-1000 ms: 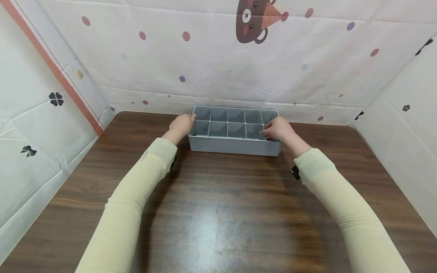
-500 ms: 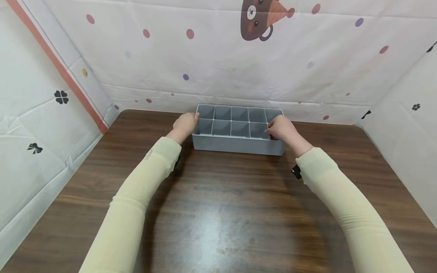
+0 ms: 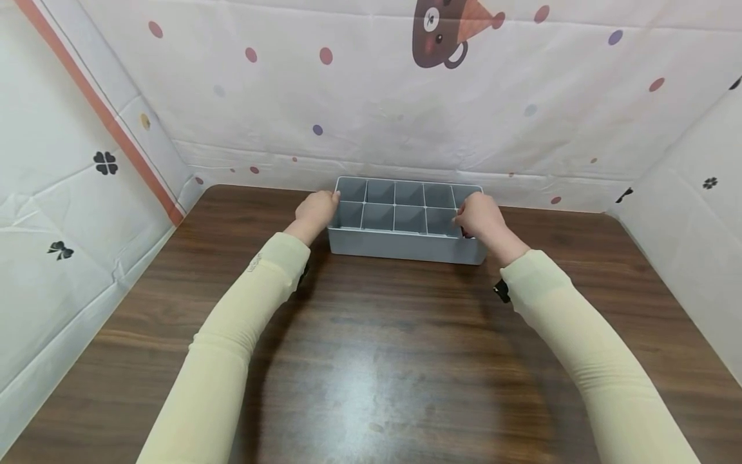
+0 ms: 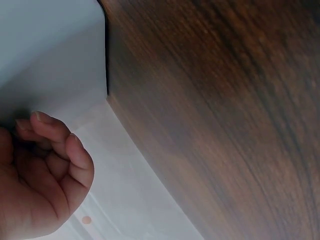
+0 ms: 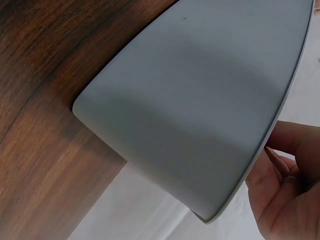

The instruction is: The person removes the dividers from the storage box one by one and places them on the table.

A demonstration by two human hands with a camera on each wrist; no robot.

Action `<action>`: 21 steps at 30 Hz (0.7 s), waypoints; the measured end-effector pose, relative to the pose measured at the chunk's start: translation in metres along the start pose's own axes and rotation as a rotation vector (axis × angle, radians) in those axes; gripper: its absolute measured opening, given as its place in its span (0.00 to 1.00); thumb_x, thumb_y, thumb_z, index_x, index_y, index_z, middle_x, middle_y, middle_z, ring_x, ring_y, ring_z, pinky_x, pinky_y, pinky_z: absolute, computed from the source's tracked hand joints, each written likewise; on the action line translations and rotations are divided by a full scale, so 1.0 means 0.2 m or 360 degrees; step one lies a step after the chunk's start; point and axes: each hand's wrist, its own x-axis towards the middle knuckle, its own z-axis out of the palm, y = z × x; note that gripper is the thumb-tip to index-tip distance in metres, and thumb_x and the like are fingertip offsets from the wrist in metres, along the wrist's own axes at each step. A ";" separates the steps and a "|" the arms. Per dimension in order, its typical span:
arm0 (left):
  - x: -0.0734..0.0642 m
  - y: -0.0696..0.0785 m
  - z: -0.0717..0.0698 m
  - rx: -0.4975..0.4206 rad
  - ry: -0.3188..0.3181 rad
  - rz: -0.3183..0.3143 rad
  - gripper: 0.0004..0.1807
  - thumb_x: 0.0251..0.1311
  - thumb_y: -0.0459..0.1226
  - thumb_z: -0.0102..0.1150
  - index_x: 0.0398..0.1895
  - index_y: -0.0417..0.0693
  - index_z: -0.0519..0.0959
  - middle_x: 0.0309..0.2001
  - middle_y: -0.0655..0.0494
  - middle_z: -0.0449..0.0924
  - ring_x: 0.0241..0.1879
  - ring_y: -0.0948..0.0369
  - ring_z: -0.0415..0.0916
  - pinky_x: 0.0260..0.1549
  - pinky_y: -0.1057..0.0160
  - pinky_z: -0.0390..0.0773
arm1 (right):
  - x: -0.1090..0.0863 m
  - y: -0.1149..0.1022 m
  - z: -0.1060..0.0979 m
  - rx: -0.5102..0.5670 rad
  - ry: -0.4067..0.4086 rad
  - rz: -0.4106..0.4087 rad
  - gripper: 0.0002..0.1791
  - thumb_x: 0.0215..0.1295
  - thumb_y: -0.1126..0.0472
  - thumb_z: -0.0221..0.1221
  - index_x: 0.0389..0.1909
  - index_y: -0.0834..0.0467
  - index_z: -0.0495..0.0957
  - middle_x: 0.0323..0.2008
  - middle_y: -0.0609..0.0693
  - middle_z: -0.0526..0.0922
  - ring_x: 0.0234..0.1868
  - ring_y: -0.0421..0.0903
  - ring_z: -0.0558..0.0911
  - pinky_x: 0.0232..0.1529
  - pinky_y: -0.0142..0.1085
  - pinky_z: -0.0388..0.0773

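Observation:
A grey divided storage box [image 3: 406, 246] with two rows of compartments stands on the table against the back cloth. At its left end my left hand [image 3: 316, 209] grips the rim, thumb on the edge. In the left wrist view the left hand's fingers [image 4: 56, 131] curl beside the box's end wall [image 4: 65, 65]. My right hand [image 3: 482, 216] holds the box at its front right end, fingertips inside the rim. In the right wrist view the right hand [image 5: 287, 192] is curled behind the rim [image 5: 250, 165], which hides the fingertips. Something dark under these fingers is too small to identify.
The brown wooden table [image 3: 359, 361] extends in front of the box. A white cloth [image 3: 371, 96] with dots and a printed bear hangs close behind it. More white cloth [image 3: 52, 212] lines the left side, and another cloth [image 3: 695, 225] the right.
The whole view has shifted slightly, so the box and hands appear a little farther right. Relative to the box, both hands look nearly still.

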 end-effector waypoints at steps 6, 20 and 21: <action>0.00 0.01 -0.01 0.0001 0.0007 0.0003 0.30 0.83 0.50 0.26 0.66 0.45 0.75 0.66 0.44 0.78 0.65 0.47 0.76 0.61 0.44 0.78 | -0.02 -0.01 -0.02 -0.0011 0.0035 -0.0014 0.12 0.70 0.66 0.59 0.33 0.70 0.86 0.29 0.62 0.88 0.21 0.42 0.79 0.33 0.38 0.77; 0.00 0.00 0.00 0.0006 0.0018 0.0007 0.30 0.83 0.50 0.27 0.63 0.44 0.76 0.67 0.44 0.77 0.66 0.46 0.76 0.59 0.43 0.78 | -0.02 -0.02 -0.05 0.0029 0.0006 0.0009 0.12 0.71 0.65 0.58 0.37 0.72 0.85 0.20 0.56 0.86 0.17 0.39 0.78 0.29 0.35 0.76; 0.00 0.00 0.00 0.0009 0.0020 0.0010 0.30 0.83 0.50 0.27 0.63 0.44 0.76 0.67 0.44 0.77 0.66 0.46 0.76 0.59 0.42 0.79 | -0.02 -0.02 -0.06 0.0028 0.0006 0.0010 0.13 0.71 0.65 0.58 0.37 0.72 0.85 0.20 0.56 0.86 0.17 0.39 0.79 0.29 0.35 0.76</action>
